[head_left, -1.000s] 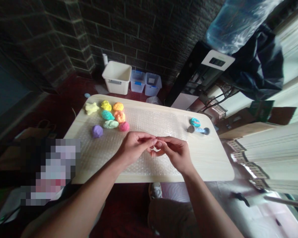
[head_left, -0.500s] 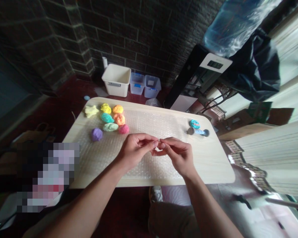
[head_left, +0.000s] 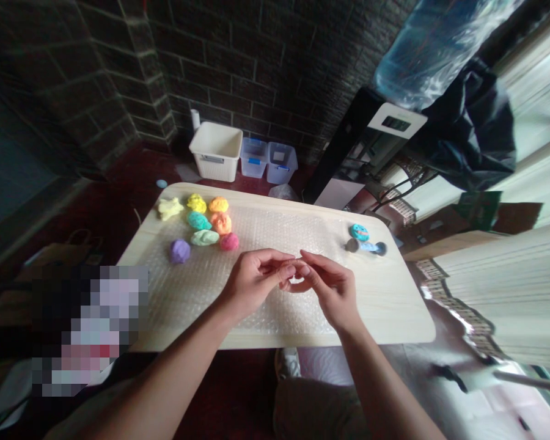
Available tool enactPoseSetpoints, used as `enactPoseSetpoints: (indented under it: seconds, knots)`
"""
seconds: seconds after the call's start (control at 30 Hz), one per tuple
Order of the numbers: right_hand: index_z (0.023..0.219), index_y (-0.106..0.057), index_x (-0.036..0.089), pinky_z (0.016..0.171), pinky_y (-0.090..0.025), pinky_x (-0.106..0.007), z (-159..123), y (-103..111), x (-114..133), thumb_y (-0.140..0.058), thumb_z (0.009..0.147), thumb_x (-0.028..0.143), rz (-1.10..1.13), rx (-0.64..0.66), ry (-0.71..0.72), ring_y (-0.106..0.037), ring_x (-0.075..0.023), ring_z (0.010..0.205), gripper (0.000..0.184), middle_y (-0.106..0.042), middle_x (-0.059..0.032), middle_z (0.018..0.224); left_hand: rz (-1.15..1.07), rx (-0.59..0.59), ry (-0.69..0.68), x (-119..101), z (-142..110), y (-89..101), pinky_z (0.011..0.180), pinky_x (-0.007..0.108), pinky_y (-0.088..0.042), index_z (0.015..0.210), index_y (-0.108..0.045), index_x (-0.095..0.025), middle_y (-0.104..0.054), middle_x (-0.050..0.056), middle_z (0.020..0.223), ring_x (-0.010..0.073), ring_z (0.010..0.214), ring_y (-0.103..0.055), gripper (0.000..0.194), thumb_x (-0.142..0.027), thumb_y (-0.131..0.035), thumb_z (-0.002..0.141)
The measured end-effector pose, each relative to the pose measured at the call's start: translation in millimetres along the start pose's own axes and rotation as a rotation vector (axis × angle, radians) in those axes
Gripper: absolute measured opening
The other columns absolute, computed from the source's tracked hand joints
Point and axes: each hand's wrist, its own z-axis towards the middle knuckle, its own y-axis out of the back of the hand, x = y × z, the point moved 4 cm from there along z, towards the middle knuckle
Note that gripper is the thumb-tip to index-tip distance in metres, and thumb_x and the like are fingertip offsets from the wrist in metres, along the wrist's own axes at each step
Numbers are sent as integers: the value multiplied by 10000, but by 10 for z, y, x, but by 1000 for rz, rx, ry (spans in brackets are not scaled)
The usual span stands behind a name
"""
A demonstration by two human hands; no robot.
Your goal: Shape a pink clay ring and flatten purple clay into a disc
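Pale wooden worktop (head_left: 389, 299), then clear, dimpled bubble wrap (head_left: 279, 226). Above it, the left hand (head_left: 252, 281) and right hand (head_left: 337, 284) curl their fingers together; I cannot tell whether they grip anything. Beyond the left hand sits a roundish, uneven, deep-pink lump (head_left: 230, 242).

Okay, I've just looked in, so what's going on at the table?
A person's left hand and right hand are close together above bubble wrap, fingertips nearly meeting; anything between them is too small to make out. On the left of the table sit eight coloured lumps. On the right are a round blue piece and a dumbbell-shaped thing, both away from the hands.
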Motion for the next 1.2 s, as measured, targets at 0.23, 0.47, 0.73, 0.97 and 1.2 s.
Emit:
enactPoseSetpoints:
  seconds: [0.23,0.47,0.73,0.97,1.2]
  knots:
    - [1016,-876,265,672,-691,-372,-2,-21,81,-834,899,349,-51,110,28,-759,-224,828,150,-800,-80,916,88,62,15,-23,-22,17,625,288,-561,962,-843,-143,-788,74,761,177,650,-694,248,-367,-841,857]
    - [1023,-864,273,703,-681,-345,16,-5,60,-861,873,323,1,84,-4,-757,-187,761,159,-820,-47,890,3,73,48,14,-21,28,673,281,-557,1090,-789,-147,-791,62,826,160,685,-698,277,-331,-819,884]
    - [989,-855,253,747,-676,-353,13,0,29,-904,824,336,45,-4,-71,-788,-202,762,191,-849,-56,895,-37,-82,-5,-10,13,54,676,257,-566,928,-803,-143,-804,73,839,153,714,-710,213,-325,-868,838]
    - [951,-878,259,738,-678,-349,-1,-27,64,-880,851,347,-24,93,-6,-788,-214,822,133,-844,-71,924,11,5,2,-3,-12,94,652,241,-568,935,-851,-149,-813,72,801,135,657,-697,210,-318,-889,815]
    - [1016,-868,274,688,-694,-345,-5,-21,39,-882,850,334,20,55,-22,-797,-216,810,177,-849,-60,939,8,36,-26,-7,-13,34,672,238,-601,991,-825,-135,-824,90,897,151,736,-738,215,-293,-861,849]
